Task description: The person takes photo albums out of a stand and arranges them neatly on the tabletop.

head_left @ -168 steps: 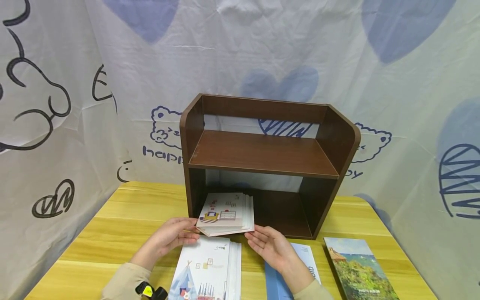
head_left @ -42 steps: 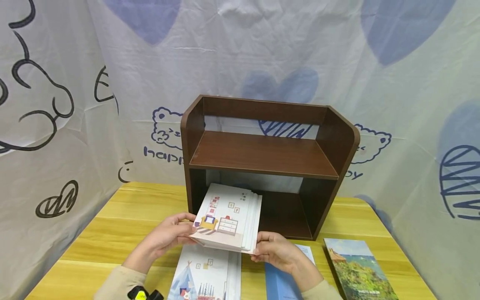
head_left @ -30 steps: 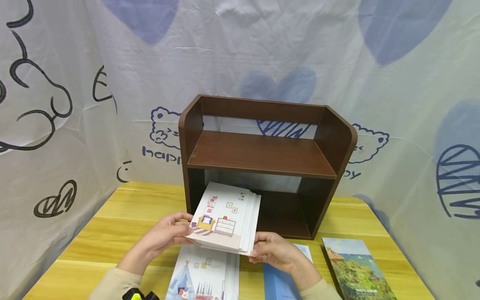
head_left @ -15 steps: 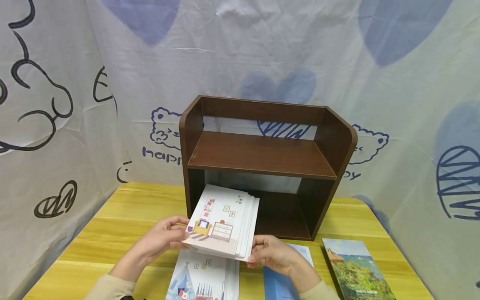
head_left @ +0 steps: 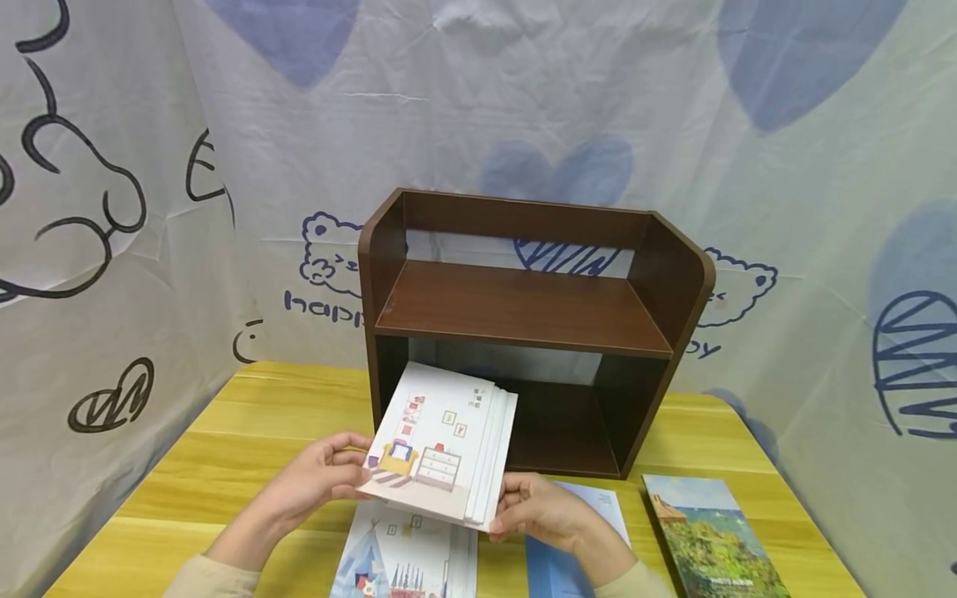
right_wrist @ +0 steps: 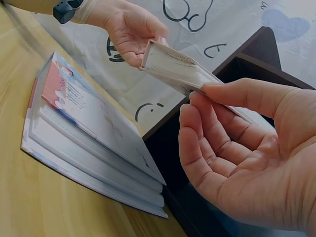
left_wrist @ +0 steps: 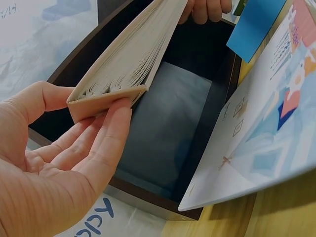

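A white illustrated book, its cover printed with a yellow armchair and a dresser, is tilted at the mouth of the shelf's lower left part. My left hand pinches its near left corner, thumb and fingers on opposite sides of the thick edge. At the near right corner, the thumb and fingers of my right hand pinch the book too. The left wrist view shows its many pages from the edge. Under its near end lies a second white book with a blue tent, partly covered.
The dark brown two-tier shelf stands at the back of the yellow wooden table. A blue book lies partly beneath my right forearm. Farther right is a photo album with a landscape cover. A printed cloth hangs behind.
Over the last seconds both hands have drawn the armchair book toward me, partly out from the shelf's lower tier, and slightly left. Its cover now shows more fully; the other books stay put.
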A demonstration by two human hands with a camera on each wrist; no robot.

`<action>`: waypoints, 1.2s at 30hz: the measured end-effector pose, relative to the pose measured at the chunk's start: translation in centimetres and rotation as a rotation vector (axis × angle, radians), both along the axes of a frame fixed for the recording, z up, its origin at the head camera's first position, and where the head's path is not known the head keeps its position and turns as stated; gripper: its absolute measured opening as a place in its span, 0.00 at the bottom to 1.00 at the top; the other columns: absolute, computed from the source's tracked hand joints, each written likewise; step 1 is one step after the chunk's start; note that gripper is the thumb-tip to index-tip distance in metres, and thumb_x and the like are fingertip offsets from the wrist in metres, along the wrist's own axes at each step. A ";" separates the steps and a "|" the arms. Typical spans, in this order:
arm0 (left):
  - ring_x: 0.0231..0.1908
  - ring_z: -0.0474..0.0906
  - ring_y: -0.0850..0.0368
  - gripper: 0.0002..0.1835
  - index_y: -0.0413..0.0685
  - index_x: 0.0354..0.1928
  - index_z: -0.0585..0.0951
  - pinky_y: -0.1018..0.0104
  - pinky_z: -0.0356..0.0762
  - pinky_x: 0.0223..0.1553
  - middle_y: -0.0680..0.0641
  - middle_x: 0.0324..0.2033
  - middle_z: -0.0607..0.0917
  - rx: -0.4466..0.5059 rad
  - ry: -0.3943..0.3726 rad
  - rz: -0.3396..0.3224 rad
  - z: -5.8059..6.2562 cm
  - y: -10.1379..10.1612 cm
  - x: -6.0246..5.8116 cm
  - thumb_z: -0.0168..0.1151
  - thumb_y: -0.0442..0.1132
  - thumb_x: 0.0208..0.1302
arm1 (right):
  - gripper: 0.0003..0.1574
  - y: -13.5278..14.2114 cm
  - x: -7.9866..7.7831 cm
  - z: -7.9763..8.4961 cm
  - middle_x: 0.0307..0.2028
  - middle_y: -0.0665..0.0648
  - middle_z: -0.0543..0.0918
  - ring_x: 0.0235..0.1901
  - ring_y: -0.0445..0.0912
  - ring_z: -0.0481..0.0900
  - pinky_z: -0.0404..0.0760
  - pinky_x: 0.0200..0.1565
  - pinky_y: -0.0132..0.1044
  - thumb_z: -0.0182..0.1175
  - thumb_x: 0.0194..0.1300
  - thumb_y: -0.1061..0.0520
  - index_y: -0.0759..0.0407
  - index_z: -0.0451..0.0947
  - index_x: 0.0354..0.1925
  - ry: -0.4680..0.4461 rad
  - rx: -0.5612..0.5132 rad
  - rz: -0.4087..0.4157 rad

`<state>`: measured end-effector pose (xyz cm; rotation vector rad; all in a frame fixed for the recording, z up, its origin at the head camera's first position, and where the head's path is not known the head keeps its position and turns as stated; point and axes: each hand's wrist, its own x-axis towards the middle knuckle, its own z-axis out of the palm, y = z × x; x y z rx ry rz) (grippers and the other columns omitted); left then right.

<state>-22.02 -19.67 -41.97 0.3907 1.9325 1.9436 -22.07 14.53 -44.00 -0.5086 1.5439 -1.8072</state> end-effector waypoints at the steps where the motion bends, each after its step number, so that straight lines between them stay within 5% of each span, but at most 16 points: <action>1: 0.42 0.84 0.54 0.25 0.28 0.59 0.64 0.59 0.84 0.47 0.45 0.45 0.85 0.006 0.005 -0.007 0.0 -0.1 0.1 0.56 0.27 0.61 | 0.16 -0.1 0.0 0.0 0.31 0.47 0.85 0.31 0.38 0.83 0.84 0.39 0.30 0.62 0.55 0.70 0.56 0.77 0.41 0.003 0.005 -0.001; 14: 0.42 0.84 0.56 0.24 0.30 0.57 0.67 0.63 0.84 0.46 0.48 0.44 0.85 -0.045 0.054 -0.053 -0.2 -1.4 0.4 0.61 0.29 0.60 | 0.15 -1.0 0.7 -0.7 0.29 0.47 0.84 0.31 0.37 0.82 0.82 0.38 0.29 0.65 0.53 0.69 0.62 0.78 0.41 0.070 0.098 -0.037; 22: 0.42 0.85 0.55 0.19 0.36 0.54 0.70 0.63 0.84 0.46 0.48 0.45 0.86 -0.032 0.070 -0.134 -0.4 -2.3 0.0 0.60 0.29 0.62 | 0.19 -1.7 1.0 -0.8 0.27 0.46 0.83 0.29 0.37 0.81 0.80 0.36 0.27 0.66 0.51 0.69 0.78 0.74 0.41 0.165 0.144 -0.069; 36: 0.44 0.85 0.56 0.23 0.33 0.57 0.67 0.66 0.83 0.48 0.49 0.45 0.87 -0.007 0.082 -0.227 -0.8 -4.0 -0.4 0.60 0.27 0.61 | 0.22 -2.9 2.0 0.0 0.26 0.46 0.81 0.28 0.36 0.79 0.78 0.33 0.25 0.67 0.52 0.69 0.84 0.72 0.42 0.252 0.186 -0.100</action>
